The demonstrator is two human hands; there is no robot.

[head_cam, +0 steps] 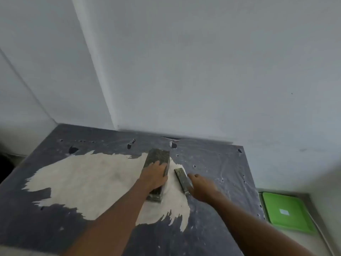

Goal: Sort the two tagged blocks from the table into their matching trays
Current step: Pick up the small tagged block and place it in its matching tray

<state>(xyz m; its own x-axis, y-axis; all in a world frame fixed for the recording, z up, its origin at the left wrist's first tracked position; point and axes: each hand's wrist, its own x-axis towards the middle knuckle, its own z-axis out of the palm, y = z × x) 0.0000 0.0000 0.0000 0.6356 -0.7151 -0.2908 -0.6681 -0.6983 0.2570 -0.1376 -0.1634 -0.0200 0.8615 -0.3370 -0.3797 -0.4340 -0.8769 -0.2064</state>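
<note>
Left hand (154, 177) lies flat across the top of the big block (157, 169), fingers draped over its right edge, thumb side hidden; a closing hold, though whether it has any lift I cannot tell. Right hand (202, 187) is spread, fingers loosely apart and holding nothing, palm down at the near end of the thin block (182, 180); fingertips (191, 176) sit just right of that block's long side, touching or nearly so. Both blocks run lengthwise away from the person, leaning slightly left at the far end, side by side with a narrow gap between them. Each hand is the nearer one to its own block. They rest on the pale worn patch of the dark table (55, 228). Green tray (284, 212) sits lower, off the table's right edge, on the right hand's side, with a small white tag at its centre. Only one tray in view. Tags on the blocks not visible. Open table all round; wall close behind.
</note>
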